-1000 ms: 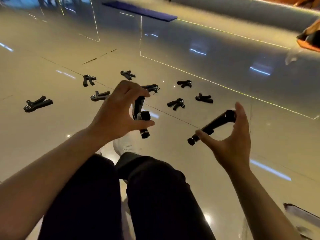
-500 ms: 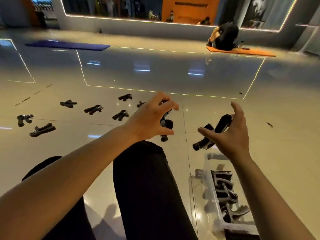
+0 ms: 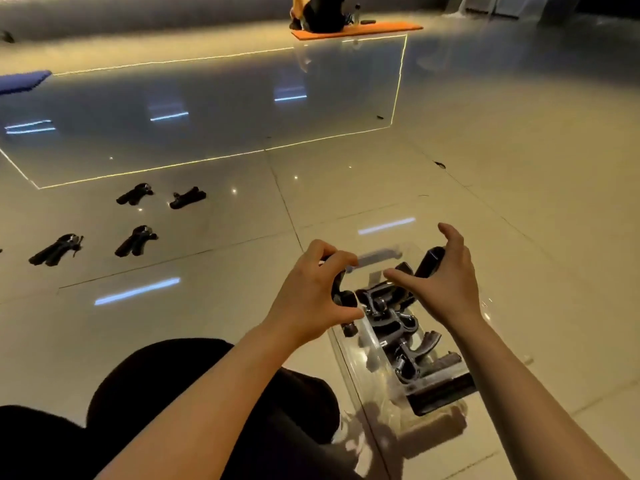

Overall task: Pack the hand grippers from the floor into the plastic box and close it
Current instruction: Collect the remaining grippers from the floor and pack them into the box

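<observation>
A clear plastic box (image 3: 349, 367) lies on the glossy floor in front of me, with several black hand grippers (image 3: 391, 317) lined up inside. My left hand (image 3: 311, 292) holds one black hand gripper (image 3: 341, 299) over the box's near left edge. My right hand (image 3: 446, 282) holds another black hand gripper (image 3: 429, 263) above the far end of the box. Several more hand grippers lie on the floor to the left, such as one (image 3: 135, 240) and another (image 3: 188, 197).
My dark-trousered legs (image 3: 207, 393) fill the lower left. A person sits on an orange mat (image 3: 360, 31) far back. A blue mat (image 3: 20, 81) lies at the far left. Glowing floor lines (image 3: 398, 88) frame a darker area.
My view has swung right and down, bringing the box fully into sight. Both hands, each holding a hand gripper, have moved over the box.
</observation>
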`<state>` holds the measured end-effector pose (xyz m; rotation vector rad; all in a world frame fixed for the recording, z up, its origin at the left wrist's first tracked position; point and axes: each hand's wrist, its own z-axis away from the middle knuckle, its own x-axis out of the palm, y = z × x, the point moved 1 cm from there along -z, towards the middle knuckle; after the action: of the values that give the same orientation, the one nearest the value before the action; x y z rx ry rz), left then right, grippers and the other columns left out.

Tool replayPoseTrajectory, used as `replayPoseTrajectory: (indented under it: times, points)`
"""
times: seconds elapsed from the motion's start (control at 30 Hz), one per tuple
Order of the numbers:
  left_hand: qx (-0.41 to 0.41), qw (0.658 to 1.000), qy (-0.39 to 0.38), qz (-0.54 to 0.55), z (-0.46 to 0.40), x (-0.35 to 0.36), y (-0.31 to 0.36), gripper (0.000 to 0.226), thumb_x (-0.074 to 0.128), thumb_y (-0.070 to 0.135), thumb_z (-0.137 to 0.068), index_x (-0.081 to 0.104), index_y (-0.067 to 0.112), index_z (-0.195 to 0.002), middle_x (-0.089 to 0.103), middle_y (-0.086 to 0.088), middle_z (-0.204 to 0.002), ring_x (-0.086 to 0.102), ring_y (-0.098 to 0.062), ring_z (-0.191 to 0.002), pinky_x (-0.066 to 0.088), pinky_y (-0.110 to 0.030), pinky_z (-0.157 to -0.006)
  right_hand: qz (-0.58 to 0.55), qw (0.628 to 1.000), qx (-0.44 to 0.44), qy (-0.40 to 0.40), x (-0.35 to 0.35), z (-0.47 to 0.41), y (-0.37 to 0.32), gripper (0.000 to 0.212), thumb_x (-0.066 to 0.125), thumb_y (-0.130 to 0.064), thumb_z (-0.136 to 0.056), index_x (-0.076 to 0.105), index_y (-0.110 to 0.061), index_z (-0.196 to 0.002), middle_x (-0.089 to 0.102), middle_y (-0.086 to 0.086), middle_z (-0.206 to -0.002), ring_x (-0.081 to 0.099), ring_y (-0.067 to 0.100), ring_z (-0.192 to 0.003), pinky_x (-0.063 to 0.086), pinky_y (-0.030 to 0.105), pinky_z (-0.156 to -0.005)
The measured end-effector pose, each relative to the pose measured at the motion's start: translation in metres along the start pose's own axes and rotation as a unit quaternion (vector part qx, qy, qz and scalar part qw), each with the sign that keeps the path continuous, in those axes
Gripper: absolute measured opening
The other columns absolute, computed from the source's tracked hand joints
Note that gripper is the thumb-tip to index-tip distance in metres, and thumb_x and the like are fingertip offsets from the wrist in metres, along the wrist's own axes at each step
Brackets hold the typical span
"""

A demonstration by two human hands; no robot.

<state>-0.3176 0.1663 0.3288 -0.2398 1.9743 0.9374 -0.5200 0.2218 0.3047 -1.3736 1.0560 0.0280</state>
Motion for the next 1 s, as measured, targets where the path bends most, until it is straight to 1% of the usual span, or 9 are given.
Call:
replayPoseTrajectory:
  times: [0.13,0.27,0.37,0.5,0.57,0.67,0.77,0.9,1.0]
  points:
    - [-0.013,0.998,-0.063,0.027,-0.015,0.02,-0.006,0.069,0.079,0.045,-0.062,0.047,0.036,-0.122,0.034,0.014,-0.11,0.042,-0.006,-0.097,0.043,-0.016,-0.08,0.052,0.997,0.051,-0.011,0.001,-0.012,0.038,0.098,0.083,-0.051,-0.058,0.028,-0.029,-0.135,0.039,0.004,-0.138,0.041,0.025,-0.125,0.041,0.039,-0.095]
    - [-0.004,0.992,-0.121,0.019,-0.032,0.033,-0.018,0.076,0.078,0.047,-0.063,0.043,0.037,-0.129,0.035,0.014,-0.114,0.042,-0.006,-0.101,0.045,-0.02,-0.083,0.131,0.988,0.079,-0.038,0.014,-0.028,0.072,0.099,0.08,-0.057,-0.056,0.029,-0.028,-0.136,0.043,0.005,-0.135,0.044,0.025,-0.122,0.043,0.039,-0.092]
    - [-0.03,0.992,-0.122,0.014,-0.038,0.036,-0.036,0.074,0.078,0.047,-0.062,0.043,0.037,-0.128,0.035,0.014,-0.112,0.044,-0.006,-0.098,0.047,-0.019,-0.08,0.154,0.978,0.122,-0.071,0.028,-0.042,0.094,0.092,0.076,-0.065,-0.056,0.039,-0.023,-0.129,0.048,0.004,-0.124,0.051,0.021,-0.108,0.044,0.031,-0.079]
    - [-0.086,0.989,-0.106,0.048,-0.048,0.032,-0.06,0.075,0.08,0.043,-0.061,0.044,0.039,-0.125,0.038,0.014,-0.111,0.046,-0.005,-0.097,0.037,-0.007,-0.075,0.1,0.971,0.191,-0.102,0.052,-0.052,0.113,0.084,0.076,-0.063,-0.058,0.047,-0.016,-0.121,0.053,0.002,-0.113,0.051,0.015,-0.091,0.045,0.03,-0.075]
    - [-0.104,0.987,-0.105,0.067,-0.05,0.031,-0.067,0.075,0.081,0.044,-0.059,0.042,0.041,-0.124,0.04,0.014,-0.112,0.046,-0.005,-0.1,0.039,-0.011,-0.08,0.074,0.97,0.209,-0.097,0.061,-0.055,0.117,0.081,0.079,-0.057,-0.06,0.047,-0.014,-0.12,0.053,-0.001,-0.105,0.051,0.014,-0.087,0.046,0.03,-0.075]
    - [-0.108,0.985,-0.12,0.067,-0.049,0.032,-0.069,0.076,0.08,0.044,-0.06,0.042,0.04,-0.126,0.038,0.015,-0.112,0.045,-0.005,-0.1,0.035,-0.007,-0.078,0.114,0.972,0.182,-0.097,0.074,-0.061,0.121,0.089,0.082,-0.054,-0.057,0.044,-0.014,-0.127,0.05,0.003,-0.118,0.053,0.018,-0.1,0.046,0.031,-0.081]
    - [-0.089,0.988,-0.121,0.048,-0.052,0.033,-0.068,0.075,0.079,0.043,-0.063,0.042,0.038,-0.128,0.036,0.017,-0.111,0.044,-0.004,-0.099,0.032,-0.004,-0.071,0.187,0.97,0.091,-0.127,0.086,-0.068,0.123,0.097,0.083,-0.042,-0.06,0.03,-0.021,-0.139,0.04,0.004,-0.135,0.042,0.022,-0.122,0.041,0.032,-0.095]
    - [-0.074,0.989,-0.122,0.029,-0.057,0.034,-0.071,0.074,0.078,0.041,-0.065,0.043,0.036,-0.129,0.034,0.018,-0.111,0.042,-0.004,-0.1,0.03,-0.003,-0.07,0.286,0.939,-0.06,-0.18,0.094,-0.074,0.124,0.096,0.078,-0.035,-0.066,0.023,-0.025,-0.143,0.037,0.003,-0.135,0.038,0.021,-0.122,0.038,0.027,-0.095]
    - [-0.077,0.988,-0.131,0.015,-0.057,0.034,-0.076,0.075,0.077,0.043,-0.065,0.043,0.036,-0.131,0.034,0.016,-0.113,0.042,-0.004,-0.1,0.03,-0.003,-0.072,0.287,0.941,-0.042,-0.175,0.093,-0.082,0.127,0.095,0.077,-0.043,-0.067,0.025,-0.023,-0.144,0.037,0.003,-0.137,0.039,0.021,-0.122,0.04,0.029,-0.094]
